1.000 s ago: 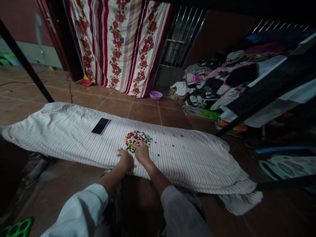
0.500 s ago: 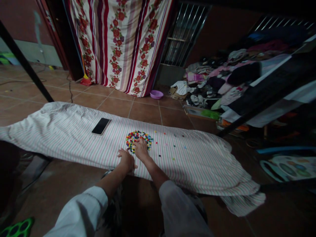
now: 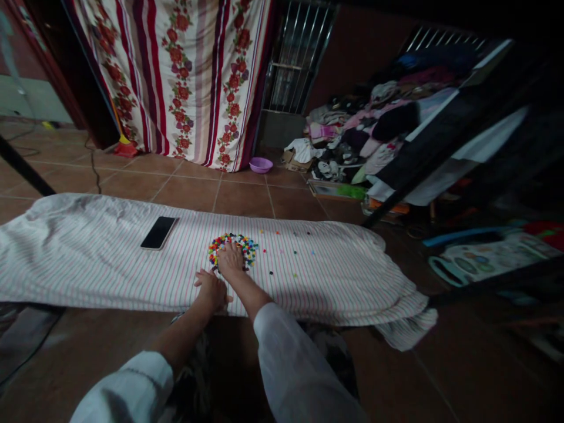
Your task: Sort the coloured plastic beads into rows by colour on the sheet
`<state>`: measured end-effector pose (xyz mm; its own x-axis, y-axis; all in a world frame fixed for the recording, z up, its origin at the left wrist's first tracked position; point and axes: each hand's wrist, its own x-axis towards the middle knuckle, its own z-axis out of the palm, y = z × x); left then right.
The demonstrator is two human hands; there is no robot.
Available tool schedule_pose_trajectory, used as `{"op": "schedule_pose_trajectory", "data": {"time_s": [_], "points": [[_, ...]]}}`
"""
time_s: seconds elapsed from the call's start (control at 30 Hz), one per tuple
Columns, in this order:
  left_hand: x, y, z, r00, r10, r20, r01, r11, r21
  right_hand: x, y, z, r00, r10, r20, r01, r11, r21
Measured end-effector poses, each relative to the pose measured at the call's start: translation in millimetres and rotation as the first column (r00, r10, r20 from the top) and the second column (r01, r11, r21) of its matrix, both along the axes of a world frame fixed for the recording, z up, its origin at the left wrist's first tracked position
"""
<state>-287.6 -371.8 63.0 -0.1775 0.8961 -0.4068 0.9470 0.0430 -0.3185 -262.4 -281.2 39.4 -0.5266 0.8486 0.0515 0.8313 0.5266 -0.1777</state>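
Many small coloured beads (image 3: 251, 249) lie in a round, close-packed patch on a striped cloth (image 3: 118, 264). My right hand (image 3: 231, 258) lies over the middle of this patch, fingers stretched out onto the beads and covering part of them. Whether a bead sits under its fingertips is hidden. On the near side of the patch, my left hand (image 3: 212, 289) rests on the cloth with its fingers apart and holds nothing. To the right, several single beads are scattered, among them a black bead (image 3: 271, 272) and a lime bead (image 3: 295, 275).
A dark-screened phone (image 3: 159, 232) lies on the cloth to the left. Beyond the cloth, a purple basin (image 3: 261, 165) stands on the tiled floor before a flowered curtain (image 3: 202, 82). Heaped clothes (image 3: 352, 129) lie at the back right. Dark poles slant at both sides.
The view has swung right, so everything sits further left. My right hand has flattened over the bead patch, its fingers reaching slightly further in. My left hand stays on the cloth beside it.
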Motion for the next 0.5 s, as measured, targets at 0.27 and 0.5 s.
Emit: {"op": "schedule_pose_trajectory", "data": {"time_s": [0.27, 0.5], "points": [[-1, -1, -1.1, 0.994, 0.04, 0.1, -0.043, 0.999, 0.026, -15, 2, 7.8, 0.991, 0.002, 0.131, 0.01, 0.996, -0.09], [-1, -4, 1.5, 0.998, -0.022, 0.055, 0.021, 1.0, 0.022, -20, 6, 15.7, 0.99, 0.025, 0.137, 0.0, 0.984, -0.179]]}}
